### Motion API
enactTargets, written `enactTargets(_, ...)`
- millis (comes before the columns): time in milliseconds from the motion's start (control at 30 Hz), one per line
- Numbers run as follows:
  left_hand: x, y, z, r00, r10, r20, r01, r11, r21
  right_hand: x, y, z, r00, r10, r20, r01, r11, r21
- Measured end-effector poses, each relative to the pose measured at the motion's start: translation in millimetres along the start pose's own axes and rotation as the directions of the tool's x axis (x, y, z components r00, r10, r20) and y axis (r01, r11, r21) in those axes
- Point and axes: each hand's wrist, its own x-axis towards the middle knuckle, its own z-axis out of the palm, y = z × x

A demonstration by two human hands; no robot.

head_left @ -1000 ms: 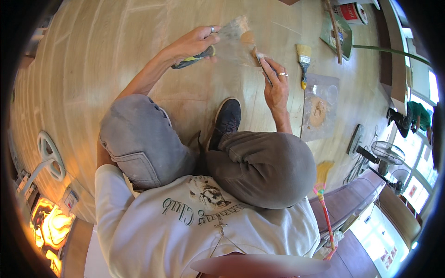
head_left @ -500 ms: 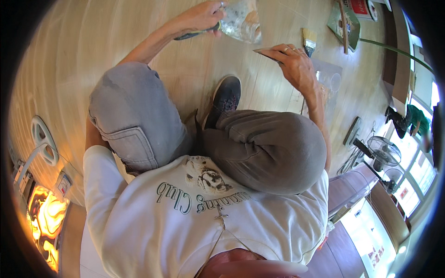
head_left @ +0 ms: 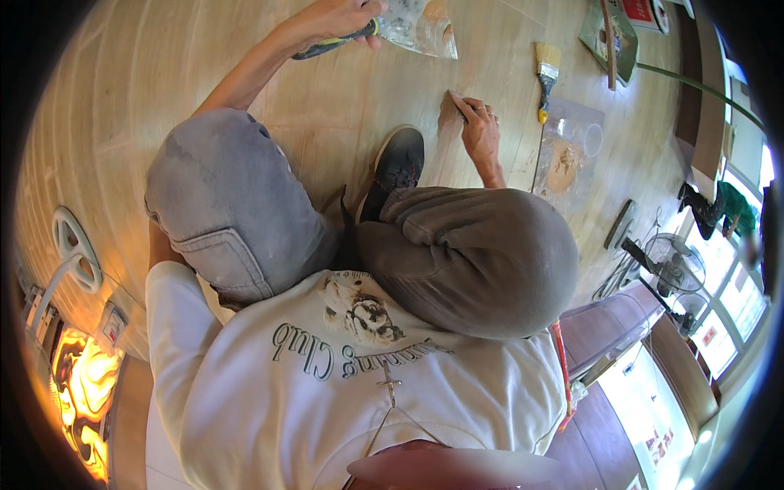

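Observation:
My left hand (head_left: pixel 356 18) grips the yellow-and-black handle (head_left: pixel 331 42) of a wide scraper, whose pale blade (head_left: pixel 412 28) carries tan putty near the top of the view. Below and to its right, my right hand (head_left: pixel 479 131) holds a narrow putty knife (head_left: pixel 457 104) down at the wooden floor (head_left: pixel 367 94), its tip on or very near the boards by my shoe (head_left: pixel 392 163). To the right lie a flat brush with a yellow-tipped handle (head_left: pixel 545 82) and a clear sheet (head_left: pixel 549 175) with a patch of tan putty (head_left: pixel 563 163) and a round clear lid (head_left: pixel 592 137).
At the upper right are a green dustpan (head_left: pixel 625 49), a wooden stick and a red-and-white can (head_left: pixel 645 12). A standing fan (head_left: pixel 678 265) and a crouching person in green (head_left: pixel 727 208) are at the right. A grey frame (head_left: pixel 77 249) and glowing fire-like panel (head_left: pixel 82 384) are at the left.
My left hand has moved up with the scraper. My right hand has left the scraper's blade, swung right, then come back down to the floor with the knife.

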Motion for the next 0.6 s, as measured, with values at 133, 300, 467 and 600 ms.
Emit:
enactTargets(133, 0, 1, 3, 0.999, 0.032, -0.041, -0.033, 0.999, -0.017, 31, 25, -16, 0.998, 0.026, -0.064, -0.022, 0.997, 0.068)
enactTargets(300, 3, 1, 5, 0.999, 0.032, -0.018, -0.031, 0.998, 0.055, 68, 41, -10, 0.991, -0.006, -0.134, 0.008, 1.000, 0.014)
enactTargets(467, -6, 5, -5, 0.999, 0.029, -0.039, -0.029, 1.000, 0.002, 19, 21, -11, 0.997, -0.063, 0.033, 0.063, 0.998, 0.004)
enactTargets(600, -3, 0, -6, 0.999, 0.053, -0.012, -0.053, 0.998, 0.021, 15, 19, -24, 0.999, 0.016, 0.029, -0.018, 0.997, 0.073)
